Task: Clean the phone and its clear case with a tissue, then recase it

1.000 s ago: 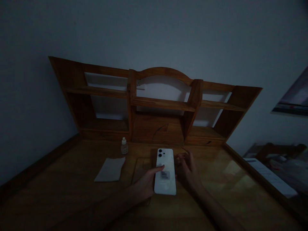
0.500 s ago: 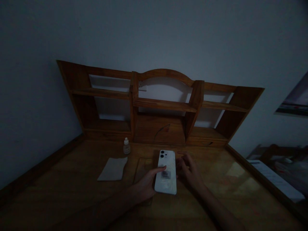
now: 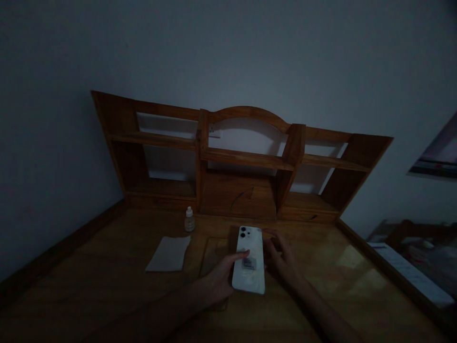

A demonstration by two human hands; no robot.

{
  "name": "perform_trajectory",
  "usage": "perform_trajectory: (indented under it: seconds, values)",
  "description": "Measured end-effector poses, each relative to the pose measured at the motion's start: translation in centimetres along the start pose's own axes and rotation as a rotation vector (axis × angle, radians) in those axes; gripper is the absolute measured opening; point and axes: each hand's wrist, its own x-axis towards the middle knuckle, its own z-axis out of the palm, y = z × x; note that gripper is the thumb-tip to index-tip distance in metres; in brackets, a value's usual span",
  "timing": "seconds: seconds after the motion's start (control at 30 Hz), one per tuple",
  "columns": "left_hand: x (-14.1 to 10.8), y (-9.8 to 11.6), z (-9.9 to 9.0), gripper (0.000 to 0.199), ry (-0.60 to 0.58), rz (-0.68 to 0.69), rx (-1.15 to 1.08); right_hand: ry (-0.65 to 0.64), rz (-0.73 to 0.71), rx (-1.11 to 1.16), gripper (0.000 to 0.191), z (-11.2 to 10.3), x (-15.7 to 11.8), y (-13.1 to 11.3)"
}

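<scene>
A white smartphone [image 3: 254, 278] is held back side up, its camera lenses at the far end and a small grey label on its back. My left hand [image 3: 221, 278] is closed round the phone's left edge, the thumb lying across the back. Beside the right edge is my right hand [image 3: 283, 259], its fingers apart and loosely bent. The index finger reaches toward the phone's upper right corner; whether it touches is too dark to tell. Beneath the phone and left hand, a flat thin rectangular thing [image 3: 212, 250] lies partly hidden on the desk.
On the wooden desk [image 3: 117, 286], a small white-capped bottle [image 3: 189, 222] stands left of the phone, with a white cloth or paper [image 3: 168, 255] in front of it. A wooden shelf unit [image 3: 246, 155] runs along the back. Papers [image 3: 410, 274] lie beyond the right edge.
The whole view has shifted slightly, so things sit a little lower and to the right. Both hands keep nearly the same pose, and the left still holds the smartphone.
</scene>
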Motion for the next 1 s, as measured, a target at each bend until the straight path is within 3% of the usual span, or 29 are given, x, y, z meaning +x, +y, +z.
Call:
perform_trajectory:
  seconds: [0.2,0.4,0.6,0.77,1.0]
  values:
    - [0.3,-0.2,-0.3,0.044,-0.007,-0.008,-0.036,-0.020,-0.064,-0.125,0.038,0.0,-0.1,-0.6]
    - [0.6,-0.2,-0.1,0.044,0.095,-0.015,-0.090,-0.120,-0.118,-0.270,0.043,-0.1,-0.7,-2.1]
    - [0.1,0.4,1.2,0.048,-0.014,-0.024,-0.134,-0.146,-0.109,-0.275,0.047,-0.3,-0.8,-2.1]
    - [0.1,0.4,1.0,0.053,-0.128,0.029,-0.148,-0.186,-0.143,-0.331,0.052,-0.1,-1.0,-2.4]
    - [0.4,0.3,0.4,0.054,-0.126,0.027,-0.159,-0.193,-0.192,-0.366,0.059,0.7,-1.0,-1.9]
